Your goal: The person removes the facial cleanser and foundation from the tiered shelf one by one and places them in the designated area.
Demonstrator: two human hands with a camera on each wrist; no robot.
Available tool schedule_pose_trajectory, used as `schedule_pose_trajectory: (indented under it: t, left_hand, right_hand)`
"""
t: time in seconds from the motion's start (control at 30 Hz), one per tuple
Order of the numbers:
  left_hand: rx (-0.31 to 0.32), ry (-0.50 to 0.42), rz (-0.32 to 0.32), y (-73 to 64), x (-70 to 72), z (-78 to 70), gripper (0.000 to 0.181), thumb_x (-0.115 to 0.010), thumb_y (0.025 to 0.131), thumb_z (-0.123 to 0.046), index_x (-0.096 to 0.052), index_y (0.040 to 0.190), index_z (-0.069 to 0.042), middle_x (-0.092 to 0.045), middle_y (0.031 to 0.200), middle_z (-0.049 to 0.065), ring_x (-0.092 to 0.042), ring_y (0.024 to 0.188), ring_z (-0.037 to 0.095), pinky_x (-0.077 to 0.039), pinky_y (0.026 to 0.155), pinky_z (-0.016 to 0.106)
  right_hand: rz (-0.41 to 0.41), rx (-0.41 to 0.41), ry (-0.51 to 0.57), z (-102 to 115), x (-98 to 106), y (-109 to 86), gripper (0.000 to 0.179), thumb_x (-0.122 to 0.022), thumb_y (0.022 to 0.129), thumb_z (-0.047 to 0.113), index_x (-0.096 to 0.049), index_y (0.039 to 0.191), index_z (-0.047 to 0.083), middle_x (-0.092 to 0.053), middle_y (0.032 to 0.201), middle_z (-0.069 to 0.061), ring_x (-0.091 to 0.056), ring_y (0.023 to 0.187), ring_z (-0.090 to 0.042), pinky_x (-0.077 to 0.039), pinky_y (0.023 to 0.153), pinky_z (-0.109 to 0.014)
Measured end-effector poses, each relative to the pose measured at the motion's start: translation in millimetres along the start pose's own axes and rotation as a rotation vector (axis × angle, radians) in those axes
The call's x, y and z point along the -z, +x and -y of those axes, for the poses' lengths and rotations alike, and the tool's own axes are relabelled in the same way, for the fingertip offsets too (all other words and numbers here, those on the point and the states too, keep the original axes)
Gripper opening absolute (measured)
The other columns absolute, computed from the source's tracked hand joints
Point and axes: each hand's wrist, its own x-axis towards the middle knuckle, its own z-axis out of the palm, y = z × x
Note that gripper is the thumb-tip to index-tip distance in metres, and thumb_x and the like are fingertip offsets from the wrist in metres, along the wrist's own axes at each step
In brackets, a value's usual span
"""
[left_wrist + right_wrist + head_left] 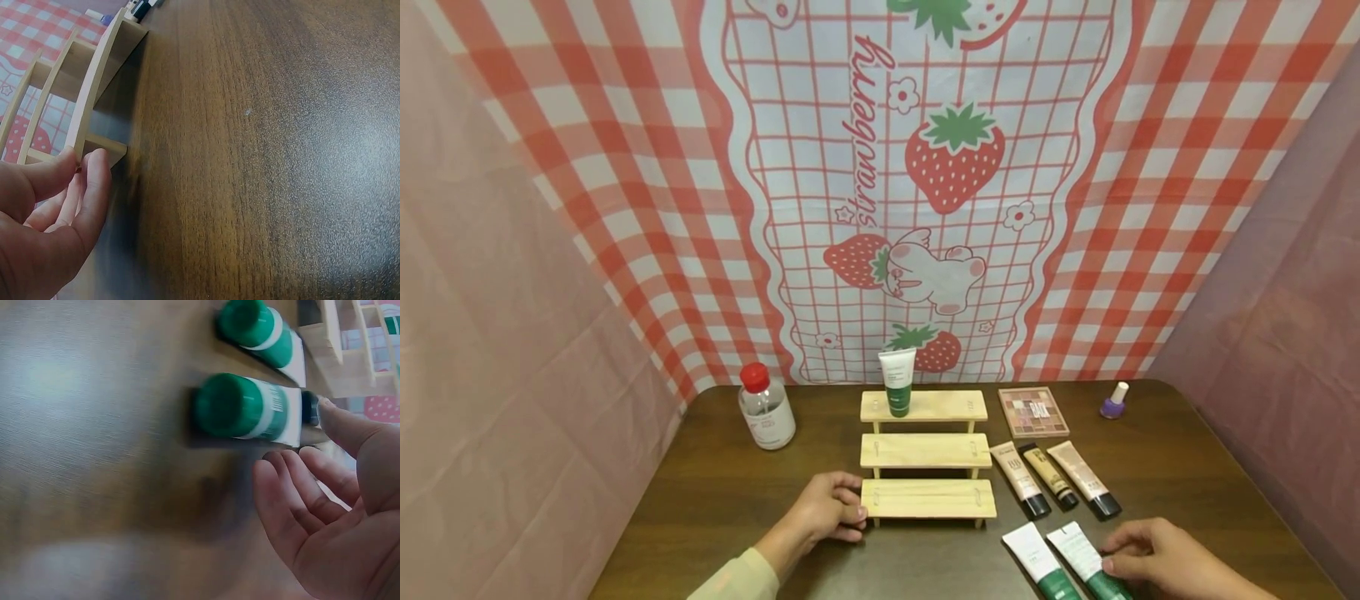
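Note:
My left hand (831, 507) pinches the left end of the lowest step of a three-tier wooden display shelf (925, 500); thumb and fingers lie on either side of the board (94, 87) in the left wrist view. On the top step a white and green tube (898, 382) stands upright on its green cap. My right hand (1165, 557) is beside the right one of two white and green tubes (1078, 554) lying on the table. In the right wrist view, its fingers are spread apart and loosely bent near that tube (240, 407), not around it. The other tube (1037, 558) lies just left.
Three beige and gold cosmetic tubes with black caps (1048, 475) lie right of the shelf. Behind them are an eyeshadow palette (1033, 412) and a purple nail polish bottle (1115, 402). A red-capped bottle (767, 412) stands at the left. A strawberry-print cloth (910, 167) hangs behind the table.

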Motion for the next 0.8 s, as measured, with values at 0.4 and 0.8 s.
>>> schedule_pose_trajectory:
  t: [0.4, 0.8]
  left_hand:
    - [-0.006, 0.000, 0.004, -2.1, -1.0, 1.4, 0.051, -0.069, 0.086, 0.017, -0.048, 0.132, 0.015, -0.064, 0.094, 0.017, -0.067, 0.074, 0.021, -0.067, 0.063, 0.036]
    - [-0.001, 0.026, -0.007, -3.3, -0.3, -1.1, 0.051, -0.069, 0.087, 0.015, -0.049, 0.134, 0.014, -0.065, 0.094, 0.014, -0.066, 0.073, 0.020, -0.065, 0.059, 0.033]
  right_hand:
    - [-0.231, 0.173, -0.221, 112, 10, 61.1, 0.037, -0.077, 0.093, 0.023, -0.067, 0.120, -0.001, -0.070, 0.097, -0.008, -0.064, 0.072, -0.009, -0.059, 0.049, -0.031]
    - [-0.291, 0.263, -0.259, 179, -9, 154.5, 0.050, -0.079, 0.092, 0.031, -0.063, 0.131, 0.005, -0.069, 0.117, -0.015, -0.067, 0.100, -0.022, -0.061, 0.078, -0.034]
